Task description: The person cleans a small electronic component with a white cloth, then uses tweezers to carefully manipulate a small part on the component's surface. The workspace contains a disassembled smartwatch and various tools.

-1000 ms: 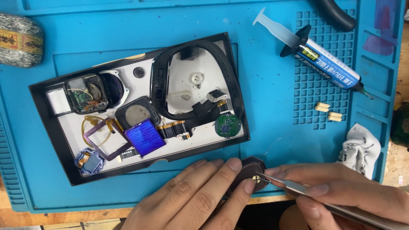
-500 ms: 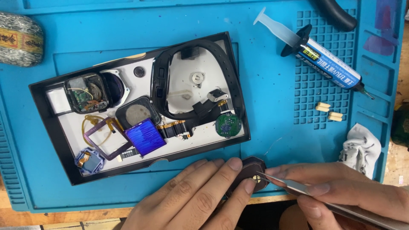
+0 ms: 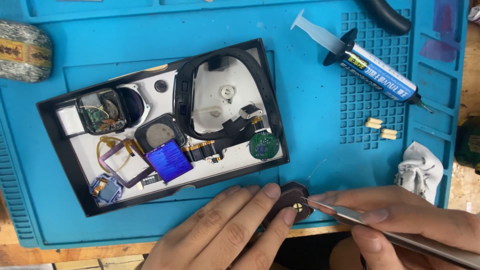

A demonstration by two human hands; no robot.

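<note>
Two hands work at the near edge of the table, over a blue work mat. The left hand has its fingers curled around a small dark octagonal part, pinning it against the mat's near edge with fingertips on top and at the side. The right hand is closed on a pair of metal tweezers, whose tips touch a small pale round piece at the middle of the dark part.

Beyond the hands, toward the middle of the mat, lies a shallow black tray with a white floor, tilted against the mat's edges. It holds a black watch strap looped into a ring, a round green circuit board, a shiny blue square screen and other small watch pieces. A syringe of paste lies toward the far right corner, three small pale pegs just nearer, and a crumpled white cloth at the mat's right edge.
</note>
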